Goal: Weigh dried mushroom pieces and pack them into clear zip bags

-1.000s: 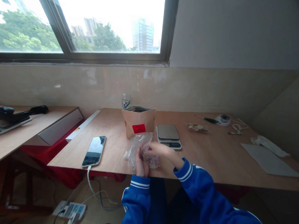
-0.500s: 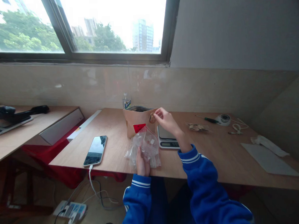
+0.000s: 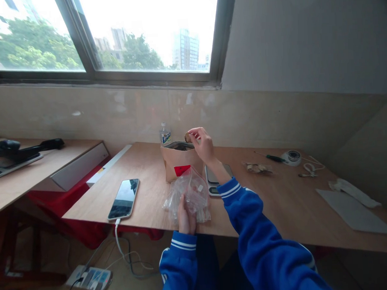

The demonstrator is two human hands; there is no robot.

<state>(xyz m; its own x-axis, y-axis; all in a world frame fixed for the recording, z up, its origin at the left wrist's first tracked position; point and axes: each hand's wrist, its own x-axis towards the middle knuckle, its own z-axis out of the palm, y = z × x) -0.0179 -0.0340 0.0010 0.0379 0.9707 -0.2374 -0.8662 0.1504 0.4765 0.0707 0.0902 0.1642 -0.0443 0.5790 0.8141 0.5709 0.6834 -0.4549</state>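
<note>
My left hand is closed on clear plastic zip bags at the table's front edge. Behind them an open brown paper pouch with a red label stands upright. Over the right side of its mouth, my right hand pinches a small brown dried slice; its exact kind is too small to make out. Partly hidden under my right forearm lies a white kitchen scale, with a bare metal plate showing.
A phone on a charging cable lies to the left. Behind the pouch stands a clear bottle. Rightward are a bag of brown pieces, a screwdriver, a white camera, a coiled cable and a white sheet.
My right hand has moved up and left with the brown slice, from the pouch's front right side to above its opening. My left hand keeps hold of the plastic bags.
</note>
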